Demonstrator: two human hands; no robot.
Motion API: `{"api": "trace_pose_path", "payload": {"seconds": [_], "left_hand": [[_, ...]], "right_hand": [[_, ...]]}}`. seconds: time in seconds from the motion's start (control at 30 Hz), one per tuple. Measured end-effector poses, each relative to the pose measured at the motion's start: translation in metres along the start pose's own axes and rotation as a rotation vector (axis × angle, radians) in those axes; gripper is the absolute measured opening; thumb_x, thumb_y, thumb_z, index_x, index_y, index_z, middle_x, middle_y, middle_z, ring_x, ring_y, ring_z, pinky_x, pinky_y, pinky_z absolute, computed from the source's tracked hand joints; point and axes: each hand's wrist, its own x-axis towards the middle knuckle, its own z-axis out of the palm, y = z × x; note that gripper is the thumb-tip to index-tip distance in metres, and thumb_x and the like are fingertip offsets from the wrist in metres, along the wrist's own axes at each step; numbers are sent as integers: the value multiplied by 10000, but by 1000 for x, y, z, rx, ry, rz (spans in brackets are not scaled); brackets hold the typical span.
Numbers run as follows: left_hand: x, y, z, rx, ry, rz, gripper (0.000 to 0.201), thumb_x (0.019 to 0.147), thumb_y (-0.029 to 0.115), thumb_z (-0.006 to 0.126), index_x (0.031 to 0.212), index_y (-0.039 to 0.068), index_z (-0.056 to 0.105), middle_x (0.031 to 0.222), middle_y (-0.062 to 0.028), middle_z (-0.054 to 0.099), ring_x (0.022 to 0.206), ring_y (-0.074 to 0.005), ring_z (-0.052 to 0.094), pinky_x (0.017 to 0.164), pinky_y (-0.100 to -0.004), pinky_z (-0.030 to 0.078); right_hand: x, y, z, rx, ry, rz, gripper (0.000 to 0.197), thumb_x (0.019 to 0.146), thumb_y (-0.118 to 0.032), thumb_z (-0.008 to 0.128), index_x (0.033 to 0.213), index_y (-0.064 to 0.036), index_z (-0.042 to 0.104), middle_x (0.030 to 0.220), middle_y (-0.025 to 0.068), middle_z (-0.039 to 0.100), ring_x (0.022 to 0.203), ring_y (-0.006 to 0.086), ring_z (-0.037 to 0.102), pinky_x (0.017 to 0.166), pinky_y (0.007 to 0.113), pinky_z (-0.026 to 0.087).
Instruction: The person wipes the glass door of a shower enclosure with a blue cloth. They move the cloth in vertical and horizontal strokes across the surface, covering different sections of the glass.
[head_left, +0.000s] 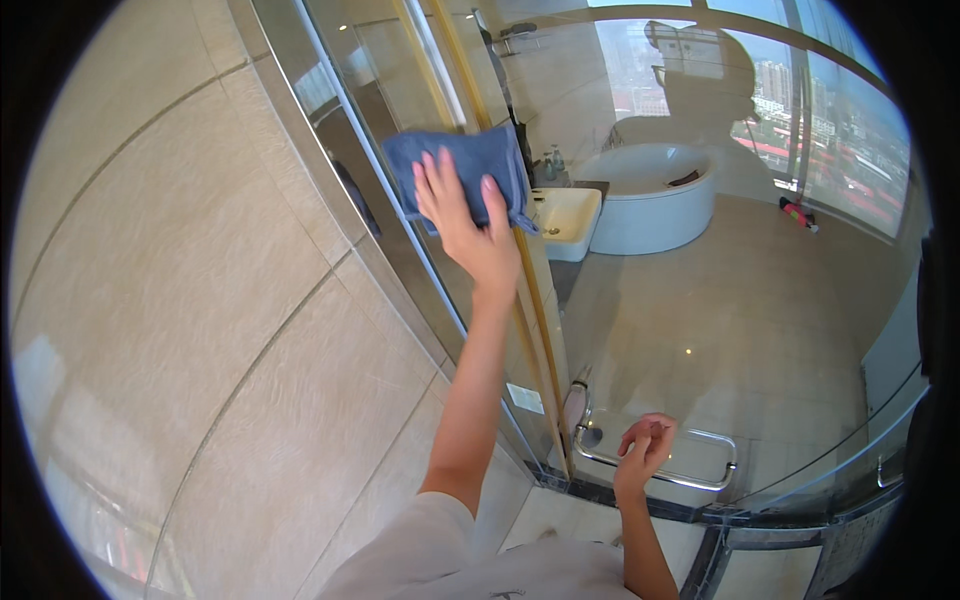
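Observation:
A blue-grey cloth (485, 160) lies pressed against the upright glass panel at the upper middle. My left hand (462, 212) holds it there from the near side, fingers stretched up over it and the thumb spread to the right. Folds hang down at the cloth's lower right corner. Lower right, my right hand (648, 448) is up in front of the glass, its fingers loosely bent and nothing visible in them. A chrome handle (705, 484) passes behind that hand's wrist; whether they touch, I cannot tell.
A beige tiled wall (200, 300) fills the left. Beyond the glass stand a washbasin (570, 212), small bottles (554, 158) and a round white bathtub (650, 222). A pinkish-red item (798, 215) lies on the floor by the windows. A dark sill (640, 507) runs below the glass.

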Motion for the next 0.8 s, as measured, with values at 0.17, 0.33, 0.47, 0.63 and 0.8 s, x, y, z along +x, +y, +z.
{"api": "trace_pose_path", "payload": {"seconds": [0.17, 0.33, 0.47, 0.63, 0.8], "left_hand": [[-115, -14, -23, 104, -88, -14, 510, 885, 58, 628, 1375, 1, 498, 1418, -278, 422, 1313, -464, 389, 1099, -537, 289], [-88, -24, -21, 128, -95, 90, 578, 827, 68, 647, 1377, 25, 474, 1413, -267, 411, 1318, -452, 364, 1092, -553, 271], [-14, -4, -13, 165, -120, 56, 604, 776, 137, 708, 1346, 63, 522, 1408, -245, 425, 1273, -410, 386, 1067, -520, 302], [-24, -11, -20, 139, -32, -40, 598, 731, 214, 768, 1285, 88, 577, 1282, -192, 468, 1200, -366, 409, 1032, -487, 327], [-207, -48, -58, 150, -133, -140, 655, 673, 181, 824, 1273, 84, 579, 1296, -188, 445, 1159, -375, 421, 991, -500, 367]], "right_hand": [[7, -3, -21, -70, -24, 3, 45, 1001, -59, 487, 1045, -60, 497, 681, 27, 522, 502, 50, 419, 443, 201, 330], [19, -3, -37, -92, -15, 17, 50, 995, -45, 484, 1043, -54, 498, 686, 30, 523, 504, 51, 417, 445, 201, 333], [22, 7, -35, -88, 2, 18, 53, 996, -47, 485, 1043, -60, 506, 693, 30, 521, 509, 56, 419, 440, 204, 338], [7, 21, -17, -81, -102, 137, 68, 985, -20, 501, 1041, -54, 519, 717, 35, 542, 525, 63, 458, 454, 208, 373], [-16, 45, -3, -168, -151, 142, 51, 980, -22, 521, 1021, -48, 538, 718, 26, 569, 557, 61, 517, 473, 213, 413]]}}
